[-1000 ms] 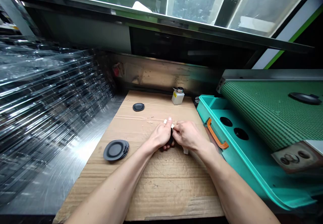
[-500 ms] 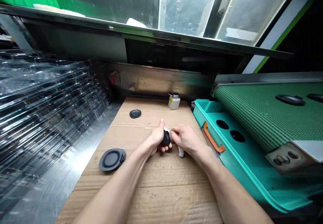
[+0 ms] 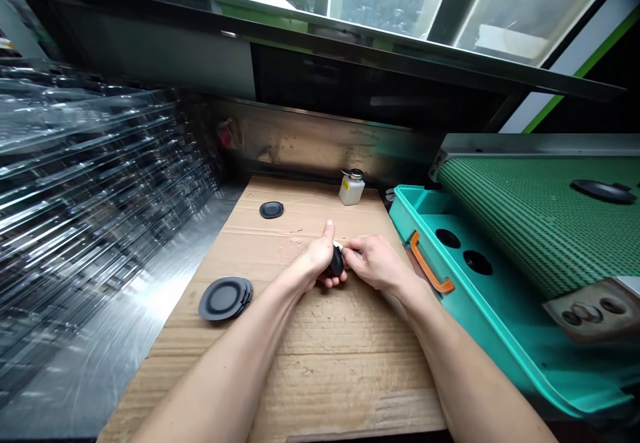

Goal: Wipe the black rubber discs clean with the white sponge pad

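Above the middle of the cardboard sheet (image 3: 320,336), my left hand (image 3: 323,256) is closed round a black round part (image 3: 337,262), thumb pointing up. My right hand (image 3: 373,261) is pinched at the part's right side, holding a white cloth (image 3: 339,246) that is mostly hidden by the fingers. A few grey-black lids (image 3: 225,298) lie stacked on the cardboard left of my forearm. One more dark lid (image 3: 271,210) lies farther back. A small whitish bottle with a metal top (image 3: 352,188) stands at the cardboard's back right.
On the right, a teal bin (image 3: 480,323) with an orange handle (image 3: 430,266) holds black round parts (image 3: 477,262). Above it runs a green conveyor belt (image 3: 530,196) carrying a black part (image 3: 603,191). Stacked clear plastic trays (image 3: 100,183) stand at left, a metal wall (image 3: 310,140) behind.
The view has shifted, tilting downward. Both hands stay together at the black part, and less of the white cloth shows below my right hand. One conveyor part has left view; another has moved nearer the edge.
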The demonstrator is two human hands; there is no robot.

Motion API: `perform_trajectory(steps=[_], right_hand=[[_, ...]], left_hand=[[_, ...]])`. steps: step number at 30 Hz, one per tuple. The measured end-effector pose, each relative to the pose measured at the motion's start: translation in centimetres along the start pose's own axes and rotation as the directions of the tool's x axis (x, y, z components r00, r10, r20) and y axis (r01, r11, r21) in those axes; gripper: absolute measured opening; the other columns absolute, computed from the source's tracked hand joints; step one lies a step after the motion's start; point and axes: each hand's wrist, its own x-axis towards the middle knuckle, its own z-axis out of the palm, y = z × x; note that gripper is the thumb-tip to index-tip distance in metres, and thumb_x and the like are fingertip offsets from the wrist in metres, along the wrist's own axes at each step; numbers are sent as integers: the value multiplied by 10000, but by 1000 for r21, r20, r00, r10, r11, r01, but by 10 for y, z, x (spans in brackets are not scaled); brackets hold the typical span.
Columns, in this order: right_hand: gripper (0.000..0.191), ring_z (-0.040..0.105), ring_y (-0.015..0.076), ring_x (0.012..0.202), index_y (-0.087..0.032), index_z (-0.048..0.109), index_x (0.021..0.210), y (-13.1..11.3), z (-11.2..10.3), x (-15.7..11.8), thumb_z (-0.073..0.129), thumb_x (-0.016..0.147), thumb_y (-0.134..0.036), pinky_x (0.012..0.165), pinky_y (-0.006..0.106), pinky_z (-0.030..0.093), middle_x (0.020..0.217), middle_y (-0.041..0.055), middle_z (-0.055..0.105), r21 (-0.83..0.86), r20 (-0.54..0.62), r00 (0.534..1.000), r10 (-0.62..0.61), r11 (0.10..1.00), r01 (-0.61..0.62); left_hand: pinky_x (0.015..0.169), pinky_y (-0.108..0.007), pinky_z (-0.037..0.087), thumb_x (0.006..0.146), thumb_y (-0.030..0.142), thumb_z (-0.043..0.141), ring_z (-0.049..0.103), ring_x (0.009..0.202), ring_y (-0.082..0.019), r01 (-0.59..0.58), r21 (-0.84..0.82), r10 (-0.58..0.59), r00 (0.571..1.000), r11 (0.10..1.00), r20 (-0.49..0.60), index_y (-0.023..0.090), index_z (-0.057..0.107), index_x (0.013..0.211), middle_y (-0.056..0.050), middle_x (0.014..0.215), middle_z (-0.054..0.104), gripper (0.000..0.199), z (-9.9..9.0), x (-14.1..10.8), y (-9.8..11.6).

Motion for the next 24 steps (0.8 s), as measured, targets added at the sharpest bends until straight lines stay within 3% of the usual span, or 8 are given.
perform_trajectory(steps=[7,12,16,24], right_hand=[[246,548,131,638,-182,614,678,-1,6,4,449,861,-194,654,230,362,708,34,644,-167,-32,998,-51,985,45],[242,588,157,657,-188,627,655,-7,3,1,482,847,-212,658,249,371,713,56,668,-238,25,1000,9,971,-3],[250,601,159,669,-184,652,714,-11,2,0,465,873,-230,662,251,379,777,67,679,-251,-29,1000,6,968,-13],[234,616,164,674,-183,648,685,-9,1,0,485,850,-216,666,243,391,751,74,689,-220,-11,1000,17,975,-19]], left_hand=[[335,-247,343,795,803,92,482,334,-129,-97,146,102,994,985,-32,113,633,698,-82,510,609,882,2,-3,-5],[342,-260,356,766,831,102,501,350,-145,-74,203,89,994,976,-67,134,606,577,-100,508,607,881,5,-8,-4],[339,-280,363,786,812,105,511,363,-163,-93,243,120,988,966,-98,147,602,547,-118,546,629,864,7,-10,-3],[336,-273,358,774,823,109,493,346,-153,-92,249,117,989,964,-86,153,589,507,-110,513,613,867,8,-12,-2]])
